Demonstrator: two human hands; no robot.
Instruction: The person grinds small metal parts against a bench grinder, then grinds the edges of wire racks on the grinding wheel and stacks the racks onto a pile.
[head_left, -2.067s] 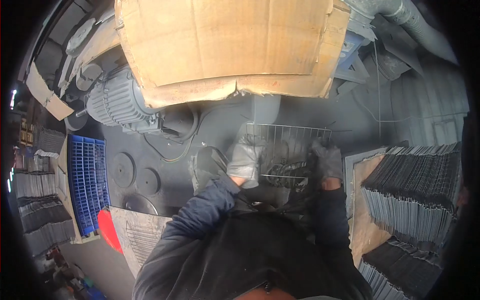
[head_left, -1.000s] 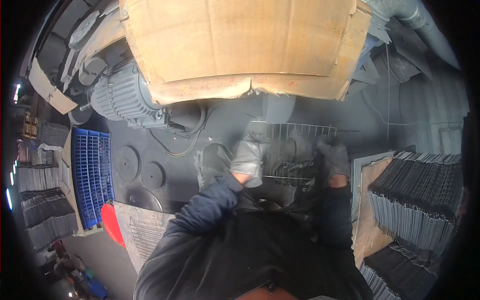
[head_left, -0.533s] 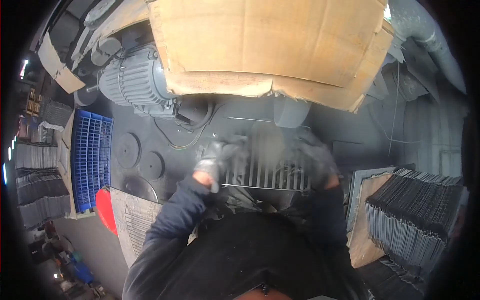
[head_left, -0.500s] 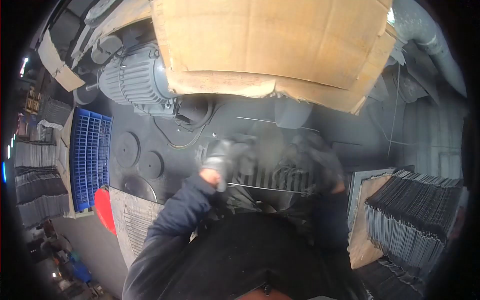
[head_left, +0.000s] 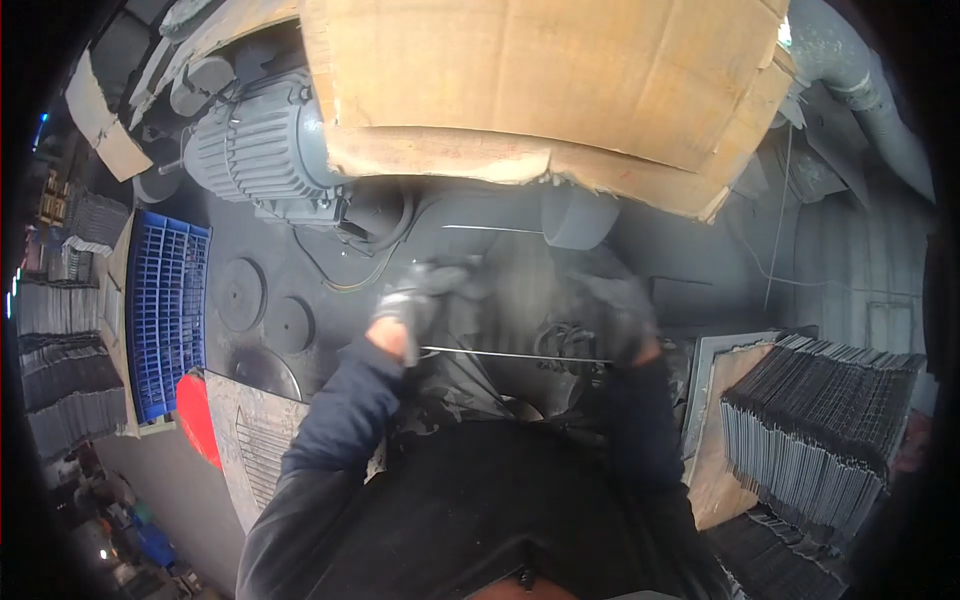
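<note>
My left hand [head_left: 425, 300], in a grey glove, grips the left end of a thin dark plate [head_left: 515, 353]. At the plate's other end is my right hand [head_left: 622, 312], gloved too and closed around it. Both hands are smeared by motion, so single fingers do not show well. The plate is seen nearly edge-on as a bright line close to my body, and its face is mostly lost in blur. Beyond the hands, a grey rounded machine part [head_left: 578, 218] sticks out from under a cardboard sheet [head_left: 540, 80].
A tall stack of thin dark plates [head_left: 810, 430] stands on a board at my right. On the left are a motor [head_left: 255, 150], round discs [head_left: 242, 294], a blue plastic crate [head_left: 170, 315] and a red object [head_left: 198, 420]. More stacked plates [head_left: 65, 370] lie farther left.
Both hands have shifted slightly left with the plate. Its striped face showed before; now mainly its bright near edge shows. The whole view has also moved a little.
</note>
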